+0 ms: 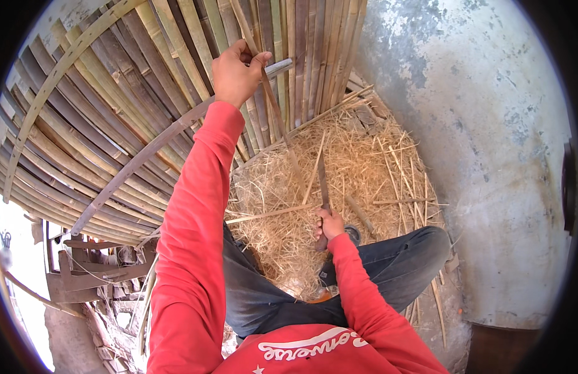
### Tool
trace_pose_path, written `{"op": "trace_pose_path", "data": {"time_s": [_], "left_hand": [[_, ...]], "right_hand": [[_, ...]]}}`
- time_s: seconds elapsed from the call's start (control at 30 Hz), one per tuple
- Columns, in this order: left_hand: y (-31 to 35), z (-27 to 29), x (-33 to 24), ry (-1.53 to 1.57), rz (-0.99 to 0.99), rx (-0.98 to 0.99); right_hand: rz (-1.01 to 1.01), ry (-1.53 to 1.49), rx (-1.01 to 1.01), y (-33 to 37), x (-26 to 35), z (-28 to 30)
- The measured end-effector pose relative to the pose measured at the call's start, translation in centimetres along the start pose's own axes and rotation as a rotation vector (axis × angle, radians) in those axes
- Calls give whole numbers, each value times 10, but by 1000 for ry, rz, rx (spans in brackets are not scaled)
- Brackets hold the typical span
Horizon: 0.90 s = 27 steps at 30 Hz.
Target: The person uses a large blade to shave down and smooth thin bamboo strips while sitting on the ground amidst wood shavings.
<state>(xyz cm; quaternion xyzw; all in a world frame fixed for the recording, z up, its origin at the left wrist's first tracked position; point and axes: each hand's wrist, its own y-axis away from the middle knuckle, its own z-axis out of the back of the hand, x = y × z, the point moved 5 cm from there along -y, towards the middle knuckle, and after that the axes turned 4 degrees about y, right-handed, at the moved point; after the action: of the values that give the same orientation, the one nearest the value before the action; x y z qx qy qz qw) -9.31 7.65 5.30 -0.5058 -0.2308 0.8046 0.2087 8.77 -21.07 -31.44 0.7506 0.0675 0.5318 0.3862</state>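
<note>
The person sat with knees apart in dark jeans [392, 265], a bed of pale shavings [364, 146] between and beyond the legs. The left hand [234, 75] was raised at the far side, its grip pinching a long thin strip [272, 101] of bamboo between thumb and fingers. That strip slanted down and to the right in front of a panel of bamboo slats [136, 71]; its lower end seemed to run in among the shavings, though it blended with them. The right hand [330, 224], nearer, had its grip wrapped around the handle of a knife [322, 177], blade pointing away. A short stick [360, 214] lay just right of it, and a stained wall [488, 149] stood farther right.
</note>
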Motion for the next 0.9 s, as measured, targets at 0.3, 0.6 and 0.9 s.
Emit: {"op": "trace_pose_path", "data": {"time_s": [0.3,0.6,0.9], "left_hand": [[-3,-3,2,2,2,14],[0,-16,-20,-24,-90,8],[0,-16,-20,-121,-102,-35]], "right_hand": [[-13,277,47,31,79,29],[929,489,-315,140,171,-26],[427,787,-173,15,-79,-19]]}}
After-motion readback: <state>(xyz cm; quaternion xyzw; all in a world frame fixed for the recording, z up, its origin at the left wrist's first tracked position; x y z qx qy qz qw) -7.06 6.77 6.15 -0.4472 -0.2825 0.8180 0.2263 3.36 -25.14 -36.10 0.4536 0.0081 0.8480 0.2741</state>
